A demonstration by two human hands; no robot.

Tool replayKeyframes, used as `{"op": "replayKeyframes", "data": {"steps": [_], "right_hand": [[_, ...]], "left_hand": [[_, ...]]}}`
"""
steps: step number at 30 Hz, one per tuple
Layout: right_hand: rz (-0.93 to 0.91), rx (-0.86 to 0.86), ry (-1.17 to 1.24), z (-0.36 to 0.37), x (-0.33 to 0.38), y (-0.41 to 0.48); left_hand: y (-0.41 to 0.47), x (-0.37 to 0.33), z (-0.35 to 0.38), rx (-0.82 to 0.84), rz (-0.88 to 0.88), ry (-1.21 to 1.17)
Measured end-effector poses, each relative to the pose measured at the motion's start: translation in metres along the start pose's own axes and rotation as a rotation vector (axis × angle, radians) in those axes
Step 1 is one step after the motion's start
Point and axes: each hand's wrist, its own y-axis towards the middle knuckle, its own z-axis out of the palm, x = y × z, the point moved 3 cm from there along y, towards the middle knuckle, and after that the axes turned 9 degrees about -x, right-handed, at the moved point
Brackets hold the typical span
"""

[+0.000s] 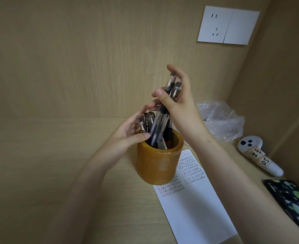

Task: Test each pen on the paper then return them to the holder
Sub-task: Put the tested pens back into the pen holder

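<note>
A round amber holder (158,166) stands on the wooden desk, on the top left corner of a white paper (194,205) that carries rows of small pen marks. Several dark pens (148,123) stick up out of the holder. My right hand (177,103) is above the holder and grips a bunch of pens (162,113) whose lower ends reach into it. My left hand (127,132) rests against the holder's left rim, fingers touching the standing pens and thumb at the rim; whether it grips any I cannot tell.
Crumpled clear plastic (221,118) lies at the back right. A white controller with a labelled strip (258,155) and a dark dotted phone (293,199) lie along the right wall. A white wall socket (228,25) sits high on the back panel.
</note>
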Motion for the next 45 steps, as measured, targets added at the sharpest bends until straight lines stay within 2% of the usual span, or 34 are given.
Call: {"op": "replayKeyframes", "data": {"steps": [3, 6, 11, 14, 16, 18, 20, 21, 25, 30, 34, 36, 41, 43, 45], "right_hand": [[-0.086, 0.134, -0.096, 0.011, -0.003, -0.009], [-0.085, 0.162, -0.189, 0.019, -0.009, -0.014], [-0.175, 0.106, -0.615, 0.009, -0.020, -0.016], [-0.339, 0.185, -0.866, 0.003, -0.017, -0.018], [-0.391, 0.291, -0.948, 0.001, -0.014, -0.019], [-0.338, 0.405, -0.872, 0.002, -0.011, -0.019], [-0.229, 0.449, -0.692, 0.000, -0.007, -0.019], [-0.211, 0.448, -0.663, -0.001, -0.007, -0.019], [-0.327, 0.440, -0.872, -0.006, -0.014, -0.020], [-0.257, 0.372, -0.619, -0.015, -0.014, -0.027], [-0.288, 0.387, -0.791, -0.011, -0.024, -0.028], [-0.257, 0.386, -0.798, -0.009, -0.024, -0.029], [-0.242, 0.448, -0.951, -0.017, -0.024, -0.028], [-0.144, 0.416, -0.800, -0.022, -0.020, -0.028], [-0.074, 0.298, -0.581, -0.034, -0.018, -0.028]], "left_hand": [[0.001, 0.003, 0.003, -0.011, -0.043, -0.084], [0.001, 0.004, 0.005, -0.019, -0.060, -0.122], [0.001, 0.005, 0.002, -0.033, -0.071, -0.118], [0.000, 0.003, 0.003, -0.015, -0.051, -0.106], [0.000, 0.002, 0.003, -0.021, -0.033, -0.096], [-0.001, 0.000, 0.005, -0.003, -0.008, -0.066], [-0.002, -0.002, 0.009, 0.008, 0.011, -0.025], [-0.002, -0.002, 0.010, 0.003, 0.014, -0.013], [-0.003, -0.002, 0.014, -0.004, 0.023, 0.001], [0.001, 0.004, 0.012, -0.022, -0.006, -0.026], [0.003, 0.008, 0.011, -0.062, 0.003, -0.050], [0.004, 0.010, 0.011, -0.072, -0.020, -0.054], [0.003, 0.008, 0.011, -0.047, -0.067, -0.077], [0.002, 0.008, 0.009, -0.013, -0.094, -0.074], [0.000, 0.008, 0.005, 0.072, -0.125, 0.006]]}}
